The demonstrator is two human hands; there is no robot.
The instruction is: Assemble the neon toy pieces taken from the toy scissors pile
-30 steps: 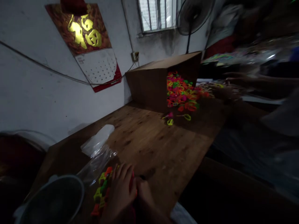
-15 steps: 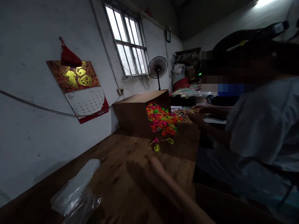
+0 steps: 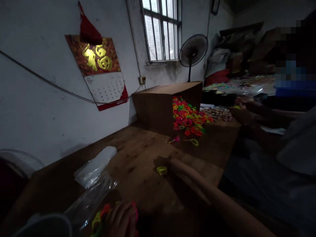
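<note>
My right hand (image 3: 166, 161) reaches over the wooden table with its fingers closed on a small yellow plastic piece (image 3: 162, 170), shaped rather like a toy watch. Low in the view, my left hand (image 3: 122, 218) curls around several neon plastic pieces (image 3: 98, 220) in orange, yellow, green and pink. Beyond my right hand lie a loose pink piece (image 3: 175, 139) and a yellow loop-shaped piece (image 3: 195, 142). A heap of similar bright pieces (image 3: 186, 115) spills from a cardboard box (image 3: 154, 110) lying on its side.
Clear plastic bags (image 3: 95, 168) lie on the left of the wooden table (image 3: 138, 154). A pale bucket-like rim (image 3: 53, 215) shows at the bottom left. To the right sits a co-worker (image 3: 296, 148), hands near a second pile of small pieces (image 3: 218, 113). A fan (image 3: 194, 49) stands behind the box.
The view has shifted left and down. My right hand has taken hold of the yellow piece that lay on the table. My left hand with bright pieces has come into view.
</note>
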